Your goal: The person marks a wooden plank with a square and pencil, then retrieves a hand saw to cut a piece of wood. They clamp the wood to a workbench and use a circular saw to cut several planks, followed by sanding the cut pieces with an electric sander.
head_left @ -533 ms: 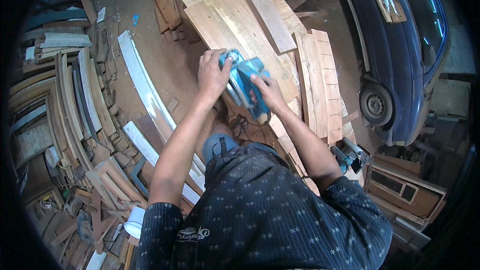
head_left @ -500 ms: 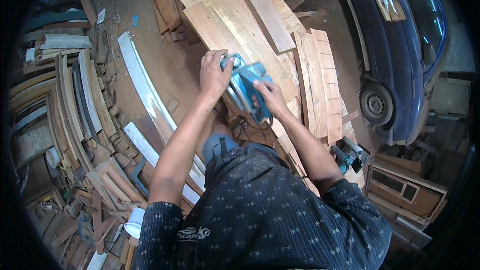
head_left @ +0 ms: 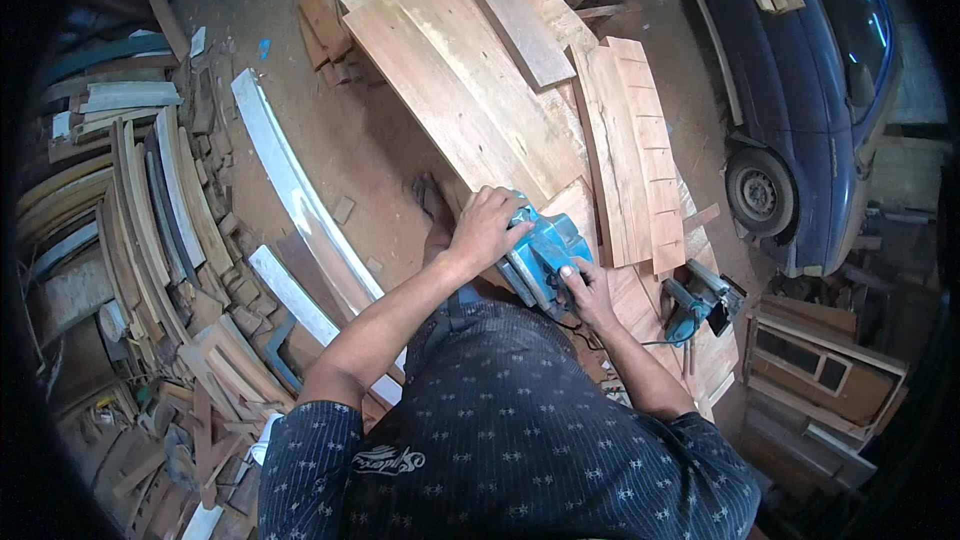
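A blue power tool that looks like a belt sander (head_left: 545, 252) is over the near end of a wide, pale wooden board (head_left: 450, 90), close to my waist. My left hand (head_left: 486, 226) is closed over the front part of the sander. Around its rear handle wraps my right hand (head_left: 592, 294), thumb on top. The sander's underside is hidden, so I cannot tell whether it touches the wood. A dark cord runs from its rear. On the right, a grooved plank (head_left: 655, 150) lies beside another plank (head_left: 610, 160).
A greyish loose board (head_left: 510, 15) rests on the bench's far part. To the right sits another blue power tool (head_left: 688, 312) with a metal plate. Long timber strips (head_left: 130, 210) and offcuts fill the left side. A blue car (head_left: 790, 100) stands at the right.
Both hands have drawn the sander back toward my body and slightly right, uncovering more of the wide board. My grip on it is unchanged.
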`<state>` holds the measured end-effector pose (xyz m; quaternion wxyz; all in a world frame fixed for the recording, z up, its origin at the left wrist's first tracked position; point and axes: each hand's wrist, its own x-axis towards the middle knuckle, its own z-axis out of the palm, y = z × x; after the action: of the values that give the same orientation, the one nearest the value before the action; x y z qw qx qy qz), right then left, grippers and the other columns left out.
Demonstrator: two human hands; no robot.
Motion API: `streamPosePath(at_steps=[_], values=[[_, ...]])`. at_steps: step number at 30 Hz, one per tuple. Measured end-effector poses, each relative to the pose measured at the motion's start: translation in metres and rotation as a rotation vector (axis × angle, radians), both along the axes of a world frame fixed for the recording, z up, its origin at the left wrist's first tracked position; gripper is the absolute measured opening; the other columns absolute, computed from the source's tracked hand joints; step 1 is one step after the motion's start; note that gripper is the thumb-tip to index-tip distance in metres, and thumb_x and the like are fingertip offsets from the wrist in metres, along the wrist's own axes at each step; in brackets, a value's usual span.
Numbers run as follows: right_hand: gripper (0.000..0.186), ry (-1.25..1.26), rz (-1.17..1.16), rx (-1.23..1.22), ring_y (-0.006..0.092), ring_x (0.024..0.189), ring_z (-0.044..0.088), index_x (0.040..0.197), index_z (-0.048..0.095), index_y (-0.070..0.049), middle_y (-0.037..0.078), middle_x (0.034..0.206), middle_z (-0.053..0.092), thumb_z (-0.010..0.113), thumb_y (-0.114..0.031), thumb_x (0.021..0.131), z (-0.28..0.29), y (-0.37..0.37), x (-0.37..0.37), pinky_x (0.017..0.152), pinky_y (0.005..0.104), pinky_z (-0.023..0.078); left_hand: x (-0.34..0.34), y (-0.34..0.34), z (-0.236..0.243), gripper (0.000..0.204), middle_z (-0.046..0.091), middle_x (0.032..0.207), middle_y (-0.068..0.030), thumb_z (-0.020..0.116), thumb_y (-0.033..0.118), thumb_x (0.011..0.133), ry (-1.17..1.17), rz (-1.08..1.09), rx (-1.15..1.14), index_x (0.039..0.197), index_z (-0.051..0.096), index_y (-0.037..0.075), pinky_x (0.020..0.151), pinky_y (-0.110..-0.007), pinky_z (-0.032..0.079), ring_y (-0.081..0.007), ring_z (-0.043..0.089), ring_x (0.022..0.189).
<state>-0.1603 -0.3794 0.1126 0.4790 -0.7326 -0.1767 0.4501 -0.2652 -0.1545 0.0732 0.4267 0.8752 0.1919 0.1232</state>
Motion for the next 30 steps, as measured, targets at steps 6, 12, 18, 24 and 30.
streamPosePath(at_steps=[6, 12, 18, 24, 30], values=[[0.038, -0.034, -0.01, 0.013, 0.009, 0.054, 0.056, 0.091, 0.068, 0.0, 0.002, 0.07, 0.063, 0.065, -0.038, 0.098, -0.006, 0.063, 0.003, 0.05, 0.0256, 0.043, -0.011, 0.026, 0.004, 0.036, 0.062, 0.12, -0.0148, 0.07, 0.021, 0.089, -0.085, 0.269, 0.021, 0.119, 0.066, 0.004, 0.102, -0.044, 0.043, -0.0341, 0.054, 0.115], [0.043, -0.049, -0.01, 0.051, 0.0078, 0.056, 0.053, 0.086, 0.069, 0.0, 0.0, 0.068, 0.06, 0.066, -0.041, 0.097, -0.011, 0.133, 0.009, 0.051, 0.026, 0.041, -0.058, 0.029, 0.004, 0.027, 0.067, 0.098, -0.0138, 0.07, 0.022, 0.092, -0.055, 0.564, -0.363, 0.108, 0.067, 0.0, 0.076, -0.036, 0.054, -0.0247, 0.065, 0.079], [0.051, -0.114, 0.066, 0.056, 0.0105, 0.054, 0.055, 0.083, 0.066, -0.001, 0.002, 0.07, 0.06, 0.064, -0.05, 0.097, -0.029, 0.205, 0.019, 0.048, 0.0265, 0.042, -0.075, -0.021, -0.048, 0.033, 0.074, 0.088, -0.0121, 0.07, 0.032, 0.095, 0.233, 0.241, -0.793, 0.105, 0.072, 0.001, 0.074, -0.033, 0.056, -0.0173, 0.07, 0.08], [0.052, -0.157, 0.056, 0.096, 0.0116, 0.048, 0.055, 0.079, 0.066, -0.001, 0.004, 0.066, 0.06, 0.064, -0.051, 0.096, -0.045, 0.306, 0.027, 0.044, 0.0272, 0.042, -0.031, -0.033, -0.077, 0.058, 0.074, 0.099, -0.0213, 0.068, 0.053, 0.09, 0.522, 0.082, -0.814, 0.105, 0.072, -0.002, 0.082, -0.04, 0.056, -0.0317, 0.072, 0.095], [0.055, -0.16, 0.039, 0.111, 0.0127, 0.048, 0.055, 0.08, 0.067, 0.001, 0.007, 0.068, 0.062, 0.064, -0.051, 0.096, -0.051, 0.401, 0.035, 0.043, 0.0287, 0.042, -0.019, -0.017, -0.072, 0.081, 0.071, 0.106, -0.0259, 0.069, 0.073, 0.079, 0.696, 0.184, -0.771, 0.107, 0.071, -0.003, 0.088, -0.046, 0.052, -0.0398, 0.069, 0.102]])
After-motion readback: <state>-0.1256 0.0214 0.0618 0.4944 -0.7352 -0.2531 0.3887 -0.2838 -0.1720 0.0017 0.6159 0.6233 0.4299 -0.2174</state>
